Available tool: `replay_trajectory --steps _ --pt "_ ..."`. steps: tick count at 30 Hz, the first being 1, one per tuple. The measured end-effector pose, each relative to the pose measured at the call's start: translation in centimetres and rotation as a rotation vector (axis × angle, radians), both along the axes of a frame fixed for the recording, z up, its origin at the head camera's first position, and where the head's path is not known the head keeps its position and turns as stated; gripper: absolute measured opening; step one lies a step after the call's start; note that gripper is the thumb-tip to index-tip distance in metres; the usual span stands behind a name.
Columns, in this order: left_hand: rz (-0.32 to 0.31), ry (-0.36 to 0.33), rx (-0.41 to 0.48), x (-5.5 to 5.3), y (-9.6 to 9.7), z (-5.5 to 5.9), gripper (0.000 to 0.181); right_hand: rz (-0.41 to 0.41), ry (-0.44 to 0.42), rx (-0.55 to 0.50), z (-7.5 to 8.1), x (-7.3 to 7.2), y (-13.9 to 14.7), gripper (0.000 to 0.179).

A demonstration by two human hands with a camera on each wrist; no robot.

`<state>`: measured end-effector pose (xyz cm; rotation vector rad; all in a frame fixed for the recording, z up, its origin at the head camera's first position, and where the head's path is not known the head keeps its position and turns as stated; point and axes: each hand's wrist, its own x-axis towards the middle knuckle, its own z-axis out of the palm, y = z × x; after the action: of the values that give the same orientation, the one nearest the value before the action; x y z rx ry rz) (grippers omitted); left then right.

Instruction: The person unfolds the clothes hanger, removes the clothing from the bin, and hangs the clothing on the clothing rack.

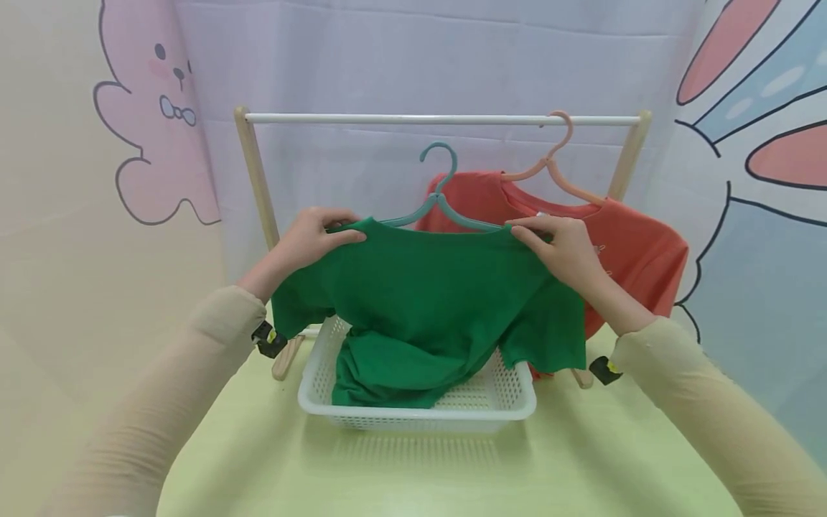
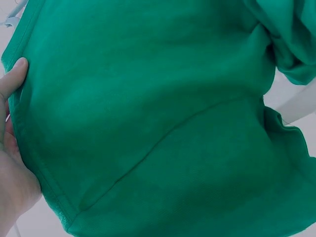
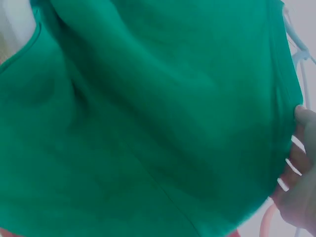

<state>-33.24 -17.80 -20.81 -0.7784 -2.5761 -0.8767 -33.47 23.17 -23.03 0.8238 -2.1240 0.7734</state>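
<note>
A green T-shirt [image 1: 426,280] hangs between both hands, its lower part drooping into a white plastic basket [image 1: 413,414]. My left hand [image 1: 314,240] pinches its left shoulder near the neckline, thumb in front. On the other shoulder my right hand [image 1: 561,248] pinches the cloth the same way. A blue-green hanger [image 1: 436,199] rises from the neckline, its hook below the rail and apart from it; its arm ends are hidden behind the shirt. Both wrist views show the green cloth filling most of the picture, with the left thumb [image 2: 19,71] and right thumb [image 3: 302,113] at its edge.
A rack with a white rail [image 1: 400,119] and wooden posts stands behind. A red T-shirt [image 1: 636,248] hangs on its right side from an orange hanger [image 1: 552,161]. Basket and rack stand on a pale yellow table [image 1: 413,477]. Cartoon-printed cloths surround the table.
</note>
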Motion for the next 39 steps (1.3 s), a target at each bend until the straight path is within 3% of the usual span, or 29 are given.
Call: replay_trajectory --steps 7,18,28,35,39 --pt "0.010 0.000 0.036 -0.2 -0.1 0.5 0.031 0.017 0.078 0.024 0.9 -0.5 -1.6 0.031" --pt "0.003 0.005 0.026 -0.3 -0.9 1.6 0.025 -0.023 0.034 -0.045 1.0 -0.6 -1.6 0.029" --pt "0.166 0.066 0.053 -0.7 -4.8 2.0 0.027 -0.084 0.047 -0.070 1.1 -0.6 -0.2 0.027" --pt "0.266 0.081 0.202 -0.9 -7.3 1.8 0.031 -0.116 0.057 -0.078 1.1 -0.6 0.4 0.025" --pt "0.315 0.138 0.266 -1.2 -8.2 1.2 0.034 -0.116 0.026 -0.083 0.9 -0.6 0.4 0.026"
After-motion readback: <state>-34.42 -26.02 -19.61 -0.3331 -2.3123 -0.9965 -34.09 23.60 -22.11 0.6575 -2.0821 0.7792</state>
